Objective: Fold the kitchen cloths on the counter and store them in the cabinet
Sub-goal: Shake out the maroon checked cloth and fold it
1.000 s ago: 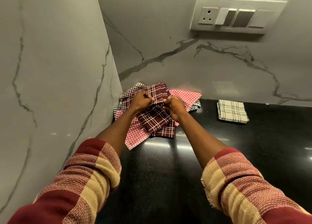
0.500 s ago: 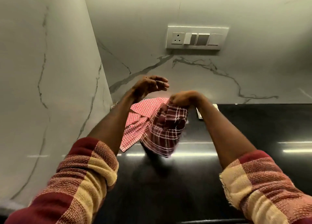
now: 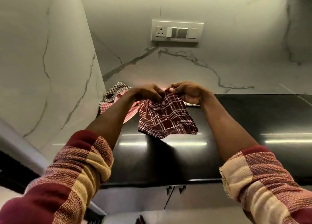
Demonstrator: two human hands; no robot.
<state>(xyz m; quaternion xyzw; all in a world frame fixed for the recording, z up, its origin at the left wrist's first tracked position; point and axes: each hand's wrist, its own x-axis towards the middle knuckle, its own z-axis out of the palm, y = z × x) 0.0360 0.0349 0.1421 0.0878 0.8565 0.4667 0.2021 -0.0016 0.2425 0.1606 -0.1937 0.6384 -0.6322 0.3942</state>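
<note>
A maroon cloth with a white check (image 3: 167, 120) hangs above the black counter (image 3: 253, 119), held at its top edge by both hands. My left hand (image 3: 145, 92) pinches the left part of that edge and my right hand (image 3: 187, 92) pinches the right part, close together. Behind my left arm, in the corner, lies a pile of unfolded cloths: a red-and-white gingham cloth (image 3: 108, 105) and a dark checked cloth (image 3: 116, 89). A folded cream checked cloth (image 3: 191, 104) peeks out under my right wrist, mostly hidden.
Marble walls close the corner at left and back. A switch and socket plate (image 3: 177, 31) sits on the back wall. The counter's front edge (image 3: 152, 183) runs below my forearms, with cabinet doors and dark handles (image 3: 175, 189) beneath it.
The maroon cloth was lifted off the pile by my right hand. My left hand, open in the air half a second ago, has now taken the cloth's top edge and the cloth hangs spread wider.
</note>
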